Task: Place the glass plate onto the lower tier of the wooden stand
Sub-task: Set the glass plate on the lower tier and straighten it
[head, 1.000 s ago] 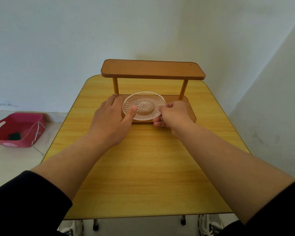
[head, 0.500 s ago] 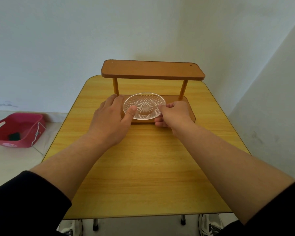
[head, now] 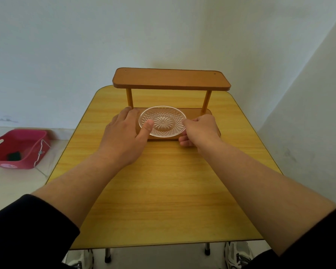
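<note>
A clear cut-glass plate [head: 163, 121] with a starburst pattern lies over the lower tier [head: 207, 111] of the brown two-tier wooden stand [head: 171, 78], between its two posts. My left hand [head: 124, 136] grips the plate's left rim, thumb on top of the glass. My right hand [head: 199, 131] pinches the right rim with thumb and fingers. Whether the plate rests fully on the tier or hovers just above it, I cannot tell.
The stand sits at the far end of a yellow wooden table [head: 163, 191]. A white wall rises close behind it and on the right. On the floor to the left is a red plastic basket [head: 17, 148] holding a dark sponge.
Both hands have carried the plate slightly farther in and lower over the lower tier. The grip on each rim is unchanged.
</note>
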